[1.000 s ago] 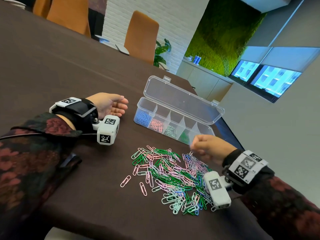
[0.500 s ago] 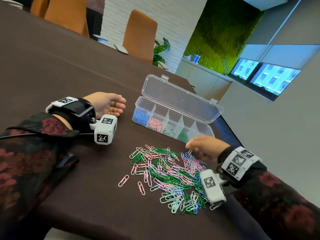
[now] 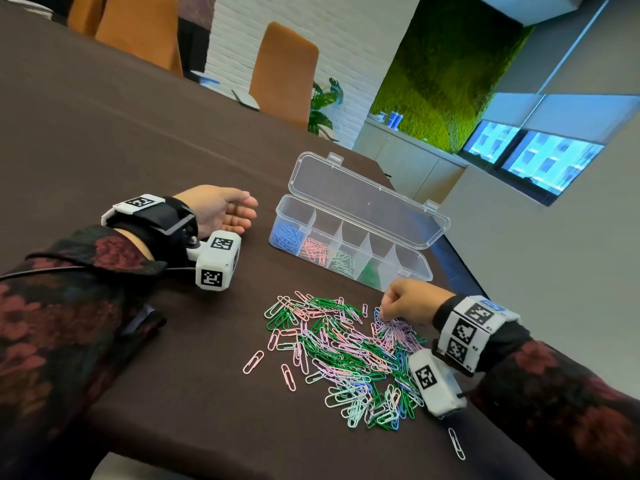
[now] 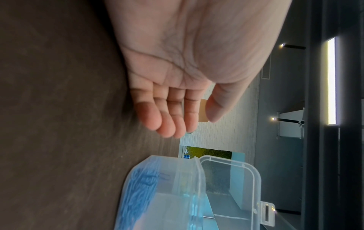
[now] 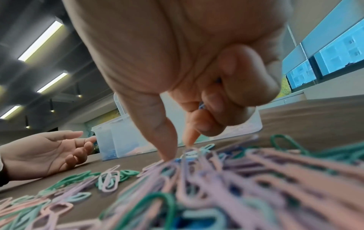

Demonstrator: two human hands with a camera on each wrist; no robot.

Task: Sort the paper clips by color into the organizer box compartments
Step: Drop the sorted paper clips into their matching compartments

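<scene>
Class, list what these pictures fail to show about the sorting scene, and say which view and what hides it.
- Head view: right hand hides the clear plastic organizer box's last compartment.
- Right wrist view: curled fingers hide most of a blue paper clip.
- Right wrist view: nearest mixed paper clip pile blurred.

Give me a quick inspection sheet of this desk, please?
Surface: dark brown table.
Job's things: clear plastic organizer box, lid open, holds sorted clips; mixed pile of coloured paper clips.
Clutter: one stray white paper clip near the edge.
Hands: left hand rests palm up, holding nothing; right hand pinches at the pile, with blue clips tucked under its curled fingers.
Cables: thin black cable along left sleeve.
Surroundings: orange chairs, moss wall, windows.
</scene>
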